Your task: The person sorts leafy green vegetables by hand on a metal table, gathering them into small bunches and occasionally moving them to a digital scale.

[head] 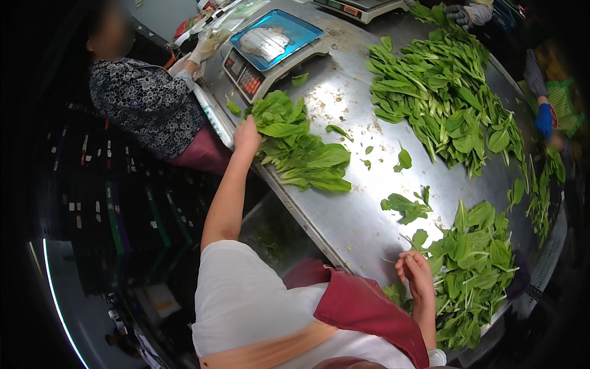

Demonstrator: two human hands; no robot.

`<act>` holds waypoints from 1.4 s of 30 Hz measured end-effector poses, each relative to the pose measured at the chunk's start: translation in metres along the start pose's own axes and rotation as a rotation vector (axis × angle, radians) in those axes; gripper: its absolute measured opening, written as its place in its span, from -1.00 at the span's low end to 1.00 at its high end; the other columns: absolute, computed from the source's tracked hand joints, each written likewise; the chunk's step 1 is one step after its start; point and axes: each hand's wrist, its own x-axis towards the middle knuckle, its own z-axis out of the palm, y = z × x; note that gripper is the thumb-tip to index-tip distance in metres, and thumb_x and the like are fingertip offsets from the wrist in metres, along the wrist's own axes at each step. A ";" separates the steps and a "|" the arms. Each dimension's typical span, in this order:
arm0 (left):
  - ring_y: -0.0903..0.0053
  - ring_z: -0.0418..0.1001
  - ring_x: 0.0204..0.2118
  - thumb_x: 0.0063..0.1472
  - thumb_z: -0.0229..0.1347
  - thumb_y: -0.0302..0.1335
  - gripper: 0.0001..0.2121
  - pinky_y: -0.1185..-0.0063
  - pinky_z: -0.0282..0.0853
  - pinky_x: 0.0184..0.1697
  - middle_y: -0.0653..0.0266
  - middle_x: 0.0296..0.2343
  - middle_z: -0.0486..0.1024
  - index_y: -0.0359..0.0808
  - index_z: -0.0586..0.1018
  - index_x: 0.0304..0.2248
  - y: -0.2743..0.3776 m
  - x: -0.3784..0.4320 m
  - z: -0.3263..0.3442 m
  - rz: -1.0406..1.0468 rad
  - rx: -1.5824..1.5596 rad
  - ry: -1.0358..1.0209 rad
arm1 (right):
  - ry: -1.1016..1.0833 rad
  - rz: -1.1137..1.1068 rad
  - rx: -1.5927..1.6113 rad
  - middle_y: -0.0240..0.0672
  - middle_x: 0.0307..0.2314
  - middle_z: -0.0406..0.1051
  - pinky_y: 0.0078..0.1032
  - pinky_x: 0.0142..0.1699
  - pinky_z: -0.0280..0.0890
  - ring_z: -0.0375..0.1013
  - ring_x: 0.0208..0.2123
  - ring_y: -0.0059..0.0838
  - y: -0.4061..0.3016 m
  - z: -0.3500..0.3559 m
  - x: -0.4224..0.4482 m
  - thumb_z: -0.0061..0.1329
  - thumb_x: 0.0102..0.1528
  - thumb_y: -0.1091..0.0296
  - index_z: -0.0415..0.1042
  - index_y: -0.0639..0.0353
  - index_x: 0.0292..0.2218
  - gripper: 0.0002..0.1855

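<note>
My left hand (247, 137) is at the table edge, against the left side of a neat stack of leafy greens (304, 150). Leaves partly hide its fingers, so its grip is unclear. Down at the right, my right hand (415, 272) hovers by a loose heap of leafy greens (474, 258), fingers loosely curled and no leaf visible in them. A small cluster of loose leaves (406, 207) lies on the metal table just beyond it. Farther off spreads a large pile of leafy greens (433, 87).
A digital scale with a blue tray (276, 39) stands beyond the stack; a second scale (362, 8) is behind. At left is a person in a patterned top (143, 101). Across the table show a grey-gloved hand (457, 16) and a blue-gloved hand (544, 119). Leaf scraps dot the metal table (318, 203).
</note>
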 end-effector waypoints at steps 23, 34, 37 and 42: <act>0.23 0.28 -0.11 -0.18 0.16 -0.06 -0.26 0.50 0.16 -0.08 -0.11 -0.18 0.31 -0.49 0.26 -0.12 -0.023 0.025 -0.036 0.297 -0.101 -0.670 | -0.043 0.046 -0.076 -0.38 -0.56 0.34 -0.77 -0.55 0.13 0.26 -0.60 -0.69 0.017 0.016 0.000 -0.26 0.10 0.39 0.30 0.25 -0.32 -0.84; 0.11 0.18 -0.04 -0.01 -0.02 -0.09 -0.23 0.45 0.13 -0.04 -0.27 -0.14 0.21 -0.59 0.01 -0.01 -0.045 0.024 0.036 0.184 -0.070 -0.424 | 0.011 -0.289 -0.595 -0.32 -0.51 0.37 -0.60 -0.41 0.22 0.33 -0.51 -0.54 0.009 0.001 0.024 -0.22 0.04 0.37 0.35 0.26 -0.35 -0.82; 0.12 0.19 -0.04 -0.06 0.05 -0.08 -0.21 0.45 0.12 -0.03 -0.26 -0.14 0.21 -0.58 0.07 -0.02 -0.022 0.015 0.002 0.222 -0.012 -0.372 | 0.423 -0.582 -0.893 -0.16 -0.47 0.35 -0.44 -0.33 0.24 0.35 -0.44 -0.26 -0.023 -0.012 0.041 -0.20 -0.02 0.44 0.35 0.23 -0.33 -0.82; 0.19 0.22 -0.05 -0.05 0.09 -0.20 -0.36 0.50 0.13 -0.04 -0.11 -0.14 0.27 -0.49 0.21 -0.06 -0.017 0.007 -0.040 0.213 0.009 -0.173 | 0.555 -0.623 -1.139 -0.24 -0.42 0.27 -0.40 -0.30 0.22 0.31 -0.40 -0.22 -0.046 -0.036 0.089 -0.11 -0.09 0.45 0.37 0.19 -0.39 -0.86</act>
